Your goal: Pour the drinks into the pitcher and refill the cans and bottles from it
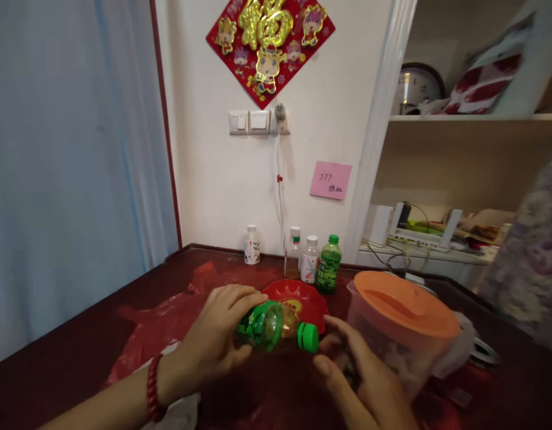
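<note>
My left hand (217, 334), with a red bead bracelet at the wrist, is wrapped around a green plastic bottle (271, 325). The bottle lies tilted on its side above the table, its green cap (308, 338) pointing right. Close to the cap, my right hand (360, 376) has thumb and fingers spread apart, with nothing visibly held between them. A red scalloped plate (309, 298) sits behind the bottle, partly covered by it. Under and beside my left forearm lies a thin red plastic bag (163, 322).
Along the wall stand a white bottle (252, 246), a clear bottle (292, 257), another white-capped bottle (310, 263) and a second green bottle (329, 266). A tub with an orange lid (403, 304) is at the right. Shelves (463, 118) hold a router (421, 236) and a clock.
</note>
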`<state>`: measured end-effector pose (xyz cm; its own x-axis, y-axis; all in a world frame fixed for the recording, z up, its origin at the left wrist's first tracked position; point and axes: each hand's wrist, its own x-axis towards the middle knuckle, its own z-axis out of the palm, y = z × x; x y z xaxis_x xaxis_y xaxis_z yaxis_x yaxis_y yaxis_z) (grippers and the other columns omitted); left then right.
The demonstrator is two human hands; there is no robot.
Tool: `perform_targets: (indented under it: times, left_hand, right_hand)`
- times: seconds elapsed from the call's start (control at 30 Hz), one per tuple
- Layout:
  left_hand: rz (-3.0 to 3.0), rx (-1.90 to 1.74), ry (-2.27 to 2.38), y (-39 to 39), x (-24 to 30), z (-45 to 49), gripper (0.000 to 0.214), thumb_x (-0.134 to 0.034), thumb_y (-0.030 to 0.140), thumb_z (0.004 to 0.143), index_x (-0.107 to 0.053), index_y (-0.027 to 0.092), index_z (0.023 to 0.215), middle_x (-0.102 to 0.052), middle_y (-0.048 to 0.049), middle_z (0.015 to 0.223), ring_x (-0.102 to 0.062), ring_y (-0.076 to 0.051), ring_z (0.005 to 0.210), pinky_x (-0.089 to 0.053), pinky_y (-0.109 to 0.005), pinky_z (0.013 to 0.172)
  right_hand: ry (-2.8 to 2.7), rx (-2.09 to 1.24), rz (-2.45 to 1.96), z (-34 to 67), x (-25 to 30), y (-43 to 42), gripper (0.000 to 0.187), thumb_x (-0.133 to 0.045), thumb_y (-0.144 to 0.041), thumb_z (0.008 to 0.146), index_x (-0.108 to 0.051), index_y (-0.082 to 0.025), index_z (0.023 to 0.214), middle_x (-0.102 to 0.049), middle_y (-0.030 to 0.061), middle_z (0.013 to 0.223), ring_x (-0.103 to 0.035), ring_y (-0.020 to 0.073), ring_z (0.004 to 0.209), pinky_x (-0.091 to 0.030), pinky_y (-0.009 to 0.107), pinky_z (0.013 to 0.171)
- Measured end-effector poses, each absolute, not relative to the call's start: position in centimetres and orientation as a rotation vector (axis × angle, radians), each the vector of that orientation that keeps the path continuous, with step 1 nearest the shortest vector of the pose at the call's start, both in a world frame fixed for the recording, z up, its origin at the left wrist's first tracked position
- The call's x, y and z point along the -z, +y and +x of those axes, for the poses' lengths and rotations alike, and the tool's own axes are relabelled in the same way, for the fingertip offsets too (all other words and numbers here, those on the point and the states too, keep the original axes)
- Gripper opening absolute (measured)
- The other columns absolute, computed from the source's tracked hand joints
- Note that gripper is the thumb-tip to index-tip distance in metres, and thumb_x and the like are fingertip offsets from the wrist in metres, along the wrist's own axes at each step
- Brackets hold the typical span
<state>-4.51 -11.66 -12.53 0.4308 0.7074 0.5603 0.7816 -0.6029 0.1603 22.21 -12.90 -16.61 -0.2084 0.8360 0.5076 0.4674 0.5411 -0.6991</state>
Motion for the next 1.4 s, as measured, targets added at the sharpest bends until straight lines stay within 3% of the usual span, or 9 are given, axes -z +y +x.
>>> perform_targets:
  times: [0.27,0.37,0.47,0.57,0.73,0.83,0.97,1.1,1.4]
  left_hand:
    - [-2.58,0.776,-1.247,-13.7,12.7,-4.6,0.07,-0.058,0.007,0.066,-0.048,0.028,0.133,-0.057,-0.0052,0.126,-0.052,-0.027,0.112,-0.038,-0.042,0.096]
    - [-2.607,0.754,-1.267,-14.0,12.7,-5.1,0.067,-0.06,0.009,0.069,-0.05,0.029,0.132,-0.058,-0.005,0.126,-0.051,-0.027,0.112,-0.037,-0.043,0.097]
    - [-2.675,0.739,-1.34,-14.1,12.7,-5.4,0.065,-0.063,0.012,0.068,-0.052,0.03,0.13,-0.06,-0.0044,0.123,-0.053,-0.027,0.11,-0.04,-0.041,0.095]
    - [-2.699,0.726,-1.394,-14.1,12.6,-5.6,0.065,-0.065,0.015,0.067,-0.054,0.031,0.129,-0.062,-0.0048,0.122,-0.055,-0.028,0.107,-0.042,-0.04,0.092]
    - [-2.695,0.703,-1.359,-14.1,12.4,-5.4,0.068,-0.065,0.015,0.064,-0.055,0.032,0.13,-0.064,-0.0043,0.12,-0.055,-0.029,0.108,-0.041,-0.04,0.093]
    - [-2.701,0.677,-1.377,-13.8,12.3,-5.5,0.07,-0.063,0.011,0.064,-0.055,0.032,0.131,-0.063,-0.003,0.12,-0.056,-0.027,0.108,-0.041,-0.038,0.093]
    - [-2.728,0.706,-1.459,-12.8,12.1,-5.8,0.062,-0.064,0.014,0.066,-0.059,0.031,0.125,-0.065,-0.0028,0.118,-0.058,-0.026,0.106,-0.044,-0.037,0.093]
    - [-2.731,0.969,-1.6,-11.3,11.5,-6.1,0.053,-0.067,0.017,0.069,-0.063,0.026,0.121,-0.067,-0.0047,0.116,-0.062,-0.026,0.105,-0.048,-0.038,0.093]
    - [-2.826,2.015,-1.773,-5.1,11.3,-2.9,0.059,-0.078,0.035,0.072,-0.059,0.016,0.124,-0.069,-0.0105,0.121,-0.065,-0.03,0.11,-0.053,-0.043,0.093]
  right_hand:
    - [-1.91,-0.623,-0.97,20.7,16.3,-13.9,0.025,-0.053,-0.043,0.095,-0.063,-0.021,0.093,-0.06,-0.0027,0.07,-0.056,0.0104,0.061,-0.043,0.019,0.056]
    - [-1.959,-0.522,-0.866,20.6,16.8,-14.0,0.017,-0.052,-0.03,0.095,-0.062,-0.022,0.105,-0.064,-0.0003,0.083,-0.06,0.0111,0.07,-0.047,0.019,0.064]
    - [-2.016,-0.461,-0.712,20.7,16.9,-13.8,0.037,-0.051,-0.017,0.09,-0.056,-0.023,0.127,-0.065,0.0043,0.102,-0.063,0.0132,0.088,-0.05,0.022,0.078]
    - [-1.944,-0.57,-0.883,20.6,16.3,-13.8,0.059,-0.065,-0.026,0.082,-0.048,-0.022,0.139,-0.064,0.0078,0.115,-0.063,0.0173,0.094,-0.051,0.027,0.081]
    - [-1.862,-0.97,-1.08,19.9,15.3,-14.1,0.027,-0.052,-0.043,0.092,-0.064,-0.019,0.092,-0.061,-0.0008,0.072,-0.056,0.0135,0.064,-0.043,0.024,0.058]
    - [-1.901,-0.75,-0.94,19.9,15.4,-13.9,0.014,-0.055,-0.025,0.09,-0.064,-0.022,0.1,-0.063,0.0008,0.088,-0.06,0.0132,0.077,-0.047,0.023,0.069]
    - [-1.947,-0.279,-0.682,20.5,15.9,-13.5,0.032,-0.044,-0.007,0.09,-0.059,-0.025,0.111,-0.056,0.0047,0.109,-0.06,0.0125,0.1,-0.048,0.023,0.085]
    - [-2.064,-0.283,-0.778,21.3,16.7,-13.6,0.036,-0.048,-0.008,0.088,-0.053,-0.025,0.12,-0.058,0.0042,0.106,-0.063,0.0133,0.093,-0.05,0.023,0.08]
    - [-2.629,-0.34,-1.458,20.2,21.6,-13.6,0.018,-0.069,-0.021,0.08,-0.069,-0.023,0.098,-0.068,0.0083,0.107,-0.071,0.0264,0.086,-0.053,0.031,0.067]
